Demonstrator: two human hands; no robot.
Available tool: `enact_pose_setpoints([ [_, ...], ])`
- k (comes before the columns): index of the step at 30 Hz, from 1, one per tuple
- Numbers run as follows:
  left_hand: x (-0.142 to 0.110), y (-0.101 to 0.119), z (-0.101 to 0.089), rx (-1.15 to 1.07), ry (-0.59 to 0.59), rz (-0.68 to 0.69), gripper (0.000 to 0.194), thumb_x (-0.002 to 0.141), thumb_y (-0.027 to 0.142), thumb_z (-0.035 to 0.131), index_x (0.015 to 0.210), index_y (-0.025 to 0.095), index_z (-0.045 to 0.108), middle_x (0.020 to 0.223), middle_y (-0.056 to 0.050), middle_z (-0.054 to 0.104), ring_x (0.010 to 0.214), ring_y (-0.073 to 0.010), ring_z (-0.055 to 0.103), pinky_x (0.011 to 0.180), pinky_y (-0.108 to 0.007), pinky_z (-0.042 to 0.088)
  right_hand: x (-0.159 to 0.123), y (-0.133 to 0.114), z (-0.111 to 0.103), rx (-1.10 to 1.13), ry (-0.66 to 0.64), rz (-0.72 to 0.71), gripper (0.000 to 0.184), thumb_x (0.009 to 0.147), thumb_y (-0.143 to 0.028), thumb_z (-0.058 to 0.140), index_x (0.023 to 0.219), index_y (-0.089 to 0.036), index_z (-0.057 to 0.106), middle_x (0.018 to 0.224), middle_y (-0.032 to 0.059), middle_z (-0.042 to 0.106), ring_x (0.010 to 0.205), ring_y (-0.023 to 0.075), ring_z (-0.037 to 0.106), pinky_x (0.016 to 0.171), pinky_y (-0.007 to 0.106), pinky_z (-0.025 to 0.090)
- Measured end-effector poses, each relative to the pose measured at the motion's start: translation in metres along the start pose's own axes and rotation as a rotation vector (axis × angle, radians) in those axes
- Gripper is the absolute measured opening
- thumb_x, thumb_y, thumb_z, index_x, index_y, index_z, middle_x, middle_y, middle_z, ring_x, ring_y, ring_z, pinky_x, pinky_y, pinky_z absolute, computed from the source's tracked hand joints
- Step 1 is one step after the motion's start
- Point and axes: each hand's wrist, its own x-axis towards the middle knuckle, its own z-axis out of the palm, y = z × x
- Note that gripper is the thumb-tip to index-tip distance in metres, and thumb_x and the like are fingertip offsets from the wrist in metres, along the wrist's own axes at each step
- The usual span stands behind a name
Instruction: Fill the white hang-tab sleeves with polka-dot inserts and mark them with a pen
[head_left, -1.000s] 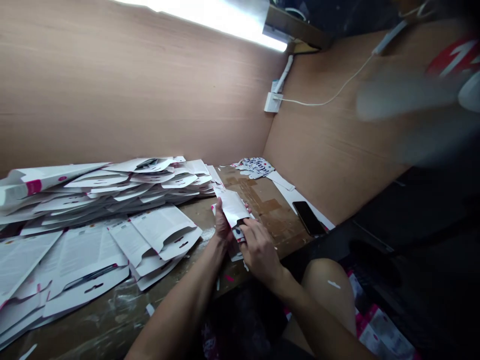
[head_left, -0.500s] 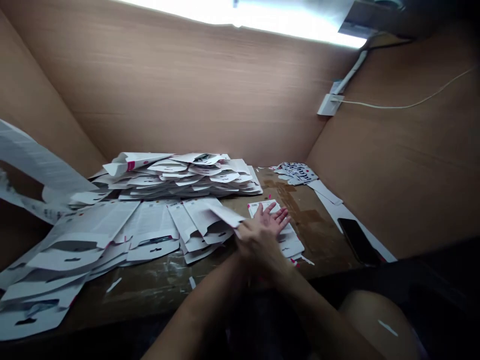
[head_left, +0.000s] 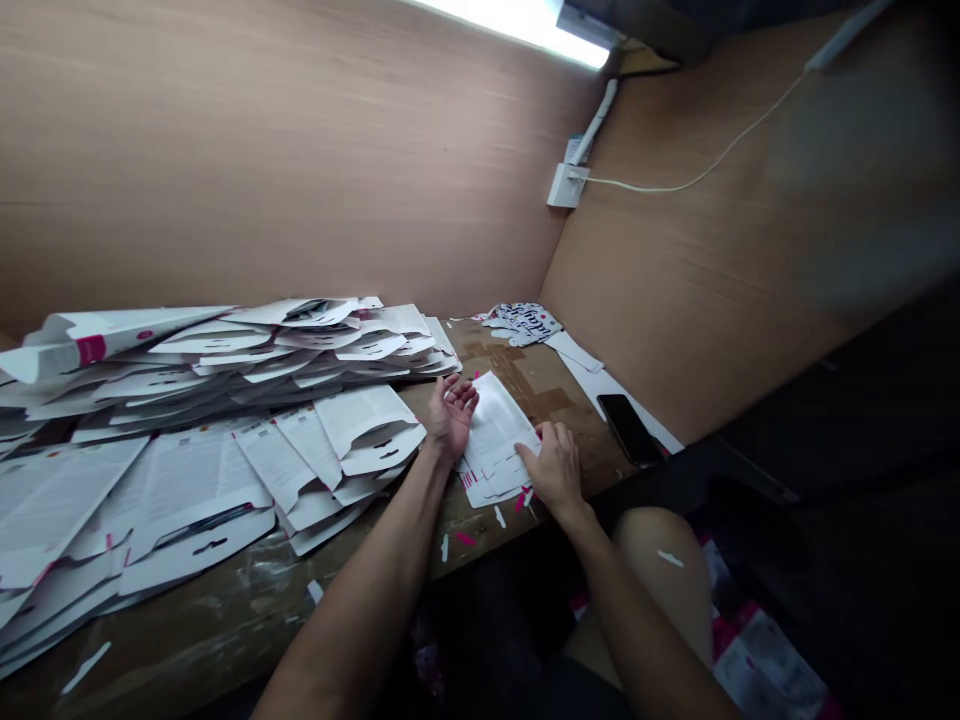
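Note:
A white printed card (head_left: 496,427) lies flat on the wooden table (head_left: 225,625), with loose sheets beneath it. My left hand (head_left: 452,417) rests palm up with its fingers curled beside the card's left edge, holding nothing. My right hand (head_left: 555,466) lies on the card's lower right corner, its fingers touching the paper without gripping it. To the left of my left hand are overlapping flat white cards with punched hang-tab slots (head_left: 334,440). A tall heap of similar cards (head_left: 225,350) lies behind them.
A black phone (head_left: 628,429) lies on a white strip near the table's right edge. A printed sheet (head_left: 525,323) sits at the back corner. Pink and white paper scraps (head_left: 465,538) lie near my hands. Wood-panel walls surround the table. A blurred object crosses the upper right.
My hands have parted and let go of the card they held together, which now lies flat between them. My left hand has turned palm up beside it.

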Motion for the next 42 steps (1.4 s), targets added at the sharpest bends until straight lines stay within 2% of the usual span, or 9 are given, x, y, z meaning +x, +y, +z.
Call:
enact_pose_setpoints([
  [3, 0.004, -0.001, 0.000, 0.093, 0.043, 0.127, 0.014, 0.093, 0.032, 0.076, 0.098, 0.020, 0.069, 0.085, -0.001, 0.069, 0.074, -0.0108, 0.066, 0.083, -0.024, 0.054, 0.000, 0.003, -0.002, 0.211, 0.156, 0.053, 0.018, 0.097, -0.038, 0.058, 0.094, -0.021, 0.061, 0.099, 0.0127, 0.070, 0.098, 0.0301, 0.063, 0.093, 0.043, 0.048],
  [7, -0.007, -0.010, 0.004, 0.151, 0.048, 0.168, 0.025, 0.083, 0.025, 0.086, 0.100, 0.021, 0.069, 0.090, 0.001, 0.071, 0.083, -0.0121, 0.068, 0.087, -0.025, 0.052, 0.009, 0.004, -0.007, 0.838, 0.263, 0.426, 0.037, 0.088, -0.058, 0.065, 0.092, -0.022, 0.058, 0.081, 0.0054, 0.070, 0.075, 0.0246, 0.065, 0.074, 0.039, 0.054],
  [13, -0.052, -0.011, 0.012, 0.025, -0.451, -0.456, 0.080, 0.085, 0.075, 0.068, 0.137, 0.014, 0.065, 0.122, -0.021, 0.075, 0.120, -0.0432, 0.070, 0.104, -0.061, 0.054, 0.003, -0.034, -0.011, 1.472, -0.095, 0.596, 0.040, 0.070, -0.048, 0.083, 0.092, -0.020, 0.064, 0.074, 0.0049, 0.074, 0.073, 0.0273, 0.074, 0.068, 0.041, 0.061],
  [17, -0.063, 0.002, 0.013, -0.079, -0.459, -0.472, 0.088, 0.088, 0.080, 0.060, 0.148, 0.016, 0.058, 0.130, -0.021, 0.074, 0.128, -0.0470, 0.066, 0.105, -0.066, 0.052, -0.009, -0.056, -0.026, 1.653, -0.328, 0.501, 0.038, 0.073, -0.028, 0.073, 0.109, -0.020, 0.068, 0.088, 0.0071, 0.079, 0.084, 0.0293, 0.077, 0.071, 0.041, 0.063],
  [21, -0.063, 0.012, 0.015, -0.057, -0.437, -0.506, 0.089, 0.088, 0.083, 0.058, 0.150, 0.019, 0.056, 0.129, -0.021, 0.075, 0.127, -0.0479, 0.067, 0.100, -0.068, 0.054, -0.014, -0.064, -0.032, 1.637, -0.310, 0.528, 0.044, 0.073, -0.026, 0.071, 0.116, -0.018, 0.068, 0.089, 0.0073, 0.079, 0.080, 0.0275, 0.076, 0.061, 0.035, 0.060],
  [26, -0.068, 0.018, 0.018, -0.039, -0.457, -0.527, 0.100, 0.083, 0.091, 0.056, 0.150, 0.017, 0.056, 0.131, -0.023, 0.073, 0.126, -0.0500, 0.066, 0.098, -0.070, 0.055, -0.018, -0.064, -0.025, 1.409, -0.260, 0.483, 0.057, 0.089, -0.060, 0.068, 0.126, -0.017, 0.066, 0.086, 0.0083, 0.078, 0.073, 0.0275, 0.074, 0.049, 0.030, 0.052],
  [30, -0.069, 0.016, 0.020, -0.066, -0.456, -0.437, 0.098, 0.085, 0.090, 0.055, 0.150, 0.017, 0.056, 0.132, -0.022, 0.072, 0.125, -0.0466, 0.068, 0.102, -0.065, 0.055, -0.016, -0.057, -0.020, 1.052, -0.055, 0.300, 0.064, 0.096, -0.074, 0.053, 0.108, -0.015, 0.075, 0.089, 0.0120, 0.078, 0.086, 0.0300, 0.073, 0.071, 0.036, 0.057],
  [35, -0.057, 0.002, 0.023, -0.108, -0.349, -0.472, 0.092, 0.088, 0.084, 0.061, 0.147, 0.014, 0.059, 0.120, -0.021, 0.077, 0.110, -0.0405, 0.076, 0.098, -0.059, 0.061, -0.012, -0.049, -0.016, 0.613, 0.014, 0.226, 0.067, 0.106, -0.067, 0.032, 0.085, -0.018, 0.074, 0.075, 0.0122, 0.073, 0.071, 0.0260, 0.066, 0.066, 0.034, 0.047],
  [42, -0.030, -0.007, 0.011, -0.193, -0.219, -0.425, 0.088, 0.092, 0.080, 0.062, 0.147, 0.011, 0.058, 0.106, -0.018, 0.080, 0.096, -0.0339, 0.079, 0.092, -0.053, 0.065, 0.068, -0.005, -0.026, 0.569, -0.265, -0.037, 0.064, 0.105, -0.069, 0.037, 0.078, -0.020, 0.068, 0.070, 0.0052, 0.071, 0.061, 0.0191, 0.063, 0.060, 0.028, 0.045],
])
